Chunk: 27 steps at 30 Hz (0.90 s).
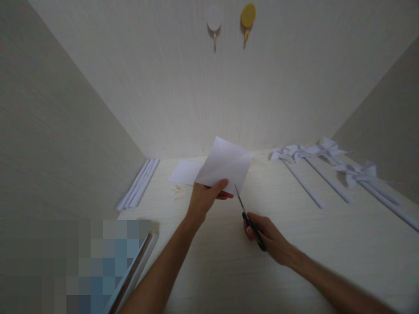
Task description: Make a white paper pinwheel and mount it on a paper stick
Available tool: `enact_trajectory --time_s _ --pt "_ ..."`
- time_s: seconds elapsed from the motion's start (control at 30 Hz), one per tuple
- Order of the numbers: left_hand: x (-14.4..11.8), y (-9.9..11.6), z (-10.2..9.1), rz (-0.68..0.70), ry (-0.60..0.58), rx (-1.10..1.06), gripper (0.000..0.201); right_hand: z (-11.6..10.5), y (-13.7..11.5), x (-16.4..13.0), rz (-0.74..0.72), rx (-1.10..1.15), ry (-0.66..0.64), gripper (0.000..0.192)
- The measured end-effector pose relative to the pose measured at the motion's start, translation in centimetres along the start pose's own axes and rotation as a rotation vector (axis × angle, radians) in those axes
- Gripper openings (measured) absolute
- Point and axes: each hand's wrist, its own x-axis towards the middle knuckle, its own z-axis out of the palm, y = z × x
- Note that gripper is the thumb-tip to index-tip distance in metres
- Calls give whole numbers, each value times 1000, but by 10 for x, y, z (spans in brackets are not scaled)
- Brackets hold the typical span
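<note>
We hold a white paper square [224,165] up off the table [327,244] w/ our left hand [203,199], thumb on the near face and fingers behind its lower edge, so the sheet stands tilted and its bottom corner hangs free, prob. to give the blades room. Our right hand [269,235] is closed round the black handles of the scissors [248,218], tips pointing up at that corner, just below it and apart from it (blades look nearly together, hard to tell). Finished paper pinwheels [327,150] lie well off to the right, paper sticks [139,184] along the left wall.
</note>
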Motion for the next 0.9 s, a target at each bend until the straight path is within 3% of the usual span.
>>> enact_trajectory --time_s 0.9 --pt "1 -1 -1 13 5 14 23 1 6 1 17 -63 24 28"
